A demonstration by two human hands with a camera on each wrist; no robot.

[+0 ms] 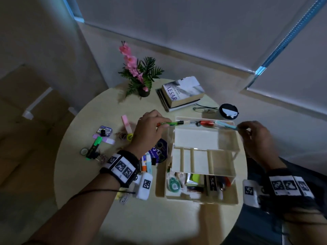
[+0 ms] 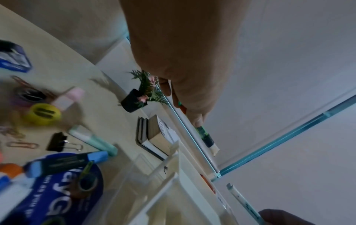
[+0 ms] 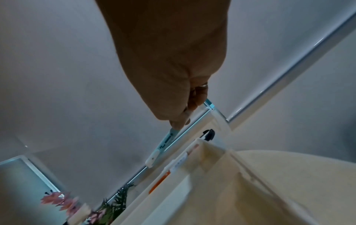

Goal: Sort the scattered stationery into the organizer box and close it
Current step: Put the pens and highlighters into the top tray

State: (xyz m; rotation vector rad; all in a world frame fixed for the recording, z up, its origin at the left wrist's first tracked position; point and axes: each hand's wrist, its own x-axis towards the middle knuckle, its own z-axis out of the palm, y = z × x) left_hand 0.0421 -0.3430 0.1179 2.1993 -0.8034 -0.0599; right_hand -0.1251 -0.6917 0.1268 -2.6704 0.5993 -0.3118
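Pinching pens over the organizer box (image 1: 228, 197) on the bench (image 1: 159, 218): left hand (image 1: 149, 129) grips one green pen (image 1: 170, 123), right hand (image 1: 254, 134) one pale-blue pen (image 1: 225, 126), both above the top tray. Light, stiff, slippery barrels (hold mid-shaft). Two hands, two pens.

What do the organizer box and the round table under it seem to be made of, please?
The organizer box looks like moulded plastic: cream, smooth, thin dividers, and clear side walls you can see through. The table looks like pale laminate or painted wood, matte and even, with no grain showing; which of the two cannot be told.
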